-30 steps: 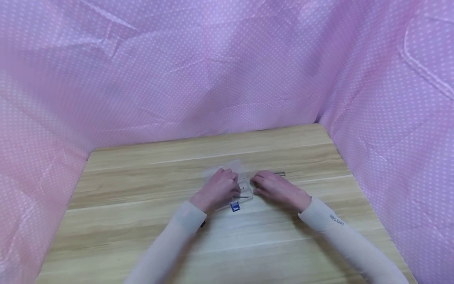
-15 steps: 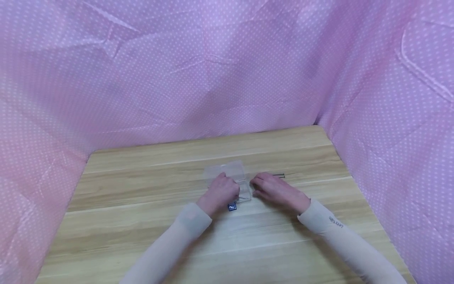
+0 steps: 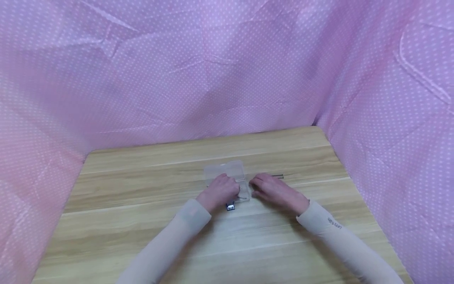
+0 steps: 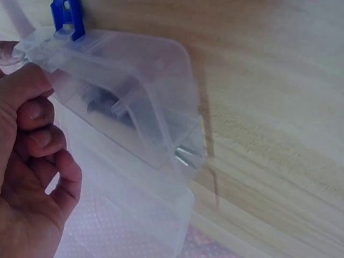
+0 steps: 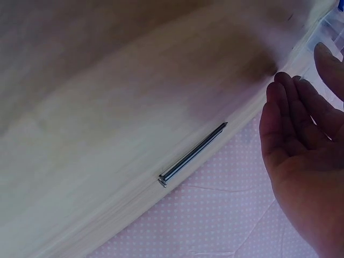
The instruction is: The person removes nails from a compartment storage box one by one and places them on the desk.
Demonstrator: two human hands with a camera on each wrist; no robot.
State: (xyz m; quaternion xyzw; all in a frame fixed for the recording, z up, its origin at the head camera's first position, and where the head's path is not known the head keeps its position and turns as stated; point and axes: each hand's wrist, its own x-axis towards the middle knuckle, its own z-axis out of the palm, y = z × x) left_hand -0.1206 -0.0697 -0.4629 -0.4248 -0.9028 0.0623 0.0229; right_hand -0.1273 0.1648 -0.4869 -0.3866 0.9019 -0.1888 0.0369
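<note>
A clear plastic box (image 3: 244, 192) lies on the table with its lid (image 3: 227, 169) laid back, and a blue latch (image 4: 69, 20) sits on its near side. My left hand (image 3: 220, 192) covers the box's left part; thumb and forefinger pinch its edge in the left wrist view, with the other fingers curled. A thin metal nail (image 3: 242, 197) shows inside, and dark nail-like shapes (image 4: 110, 105) blur through the wall. My right hand (image 3: 274, 190) rests beside the box's right end, fingers loosely bent and thumb apart, with nothing seen between them.
Two nails (image 5: 193, 153) lie side by side on the wooden table (image 3: 142, 185), just beyond the right hand. Pink dotted cloth (image 3: 198, 79) hangs behind the table and along its sides.
The left hand has settled lower over the box, and its fingers are curled more. The box and latch have shifted slightly left. The right hand has barely moved.
</note>
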